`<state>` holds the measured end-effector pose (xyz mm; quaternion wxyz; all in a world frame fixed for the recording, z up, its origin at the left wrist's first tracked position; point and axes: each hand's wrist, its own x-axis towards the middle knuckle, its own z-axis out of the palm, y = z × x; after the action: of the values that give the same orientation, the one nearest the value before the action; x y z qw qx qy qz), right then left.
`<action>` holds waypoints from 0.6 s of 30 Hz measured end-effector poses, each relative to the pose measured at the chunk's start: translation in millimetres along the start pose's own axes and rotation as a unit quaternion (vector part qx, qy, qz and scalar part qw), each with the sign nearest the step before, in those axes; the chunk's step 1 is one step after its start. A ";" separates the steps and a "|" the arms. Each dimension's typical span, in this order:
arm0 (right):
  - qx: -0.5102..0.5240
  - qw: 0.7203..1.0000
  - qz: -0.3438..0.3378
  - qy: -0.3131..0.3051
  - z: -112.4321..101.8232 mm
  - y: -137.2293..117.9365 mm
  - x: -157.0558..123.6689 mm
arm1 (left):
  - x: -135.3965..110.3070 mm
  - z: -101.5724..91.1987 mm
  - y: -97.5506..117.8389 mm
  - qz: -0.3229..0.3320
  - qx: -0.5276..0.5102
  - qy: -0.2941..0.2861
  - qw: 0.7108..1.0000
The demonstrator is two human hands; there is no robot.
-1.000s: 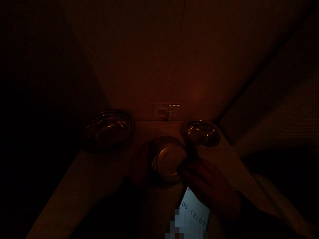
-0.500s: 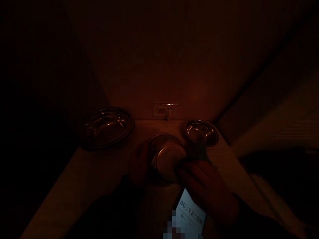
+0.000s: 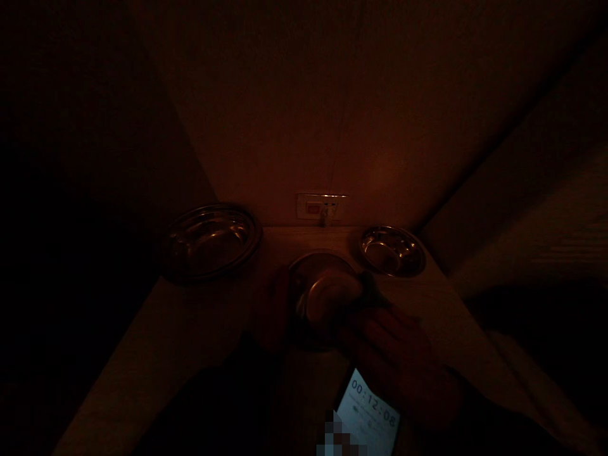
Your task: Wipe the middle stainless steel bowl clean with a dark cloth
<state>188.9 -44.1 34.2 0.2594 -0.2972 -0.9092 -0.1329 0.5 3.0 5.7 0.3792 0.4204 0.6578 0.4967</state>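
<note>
A round shiny metal bowl sits in the middle of the wooden table; its flat disc seems to be the base facing up, but the dimness makes this uncertain. Wrapped around its left rim is my left hand, mostly in shadow. My right hand presses a dark cloth against the bowl's right side, fingers stretched over the cloth. Part of the bowl's front right is hidden by that hand. A lit phone showing a timer lies just below my right hand.
A larger oval metal dish stands at the back left of the table, and a small metal bowl at the back right. A wall socket with something plugged in is behind. The room is very dark.
The cloth and my right hand have shifted over the bowl's surface, and the cloth bunches lower, uncovering the small bowl. The whole view has moved slightly. My left hand keeps its hold.
</note>
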 end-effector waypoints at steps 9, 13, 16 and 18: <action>0.010 1.000 -0.003 0.018 3.2 -5.8 14.6 | 1.9 1.5 0.3 -0.007 -0.040 -0.010 0.999; 0.007 1.000 -0.012 -0.001 1.2 -3.6 8.5 | 0.3 0.6 2.3 -0.006 -0.034 -0.019 0.999; -0.006 1.000 -0.015 0.012 2.6 -0.3 12.2 | -1.1 0.5 4.7 0.004 -0.041 -0.021 0.999; -0.014 1.000 -0.009 0.018 5.7 0.8 20.2 | -1.6 0.0 5.8 0.000 -0.034 -0.016 0.999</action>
<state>173.2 -31.7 40.6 0.2700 -0.2906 -0.9050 -0.1535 2.0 2.4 11.4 0.4036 0.4156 0.6342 0.5121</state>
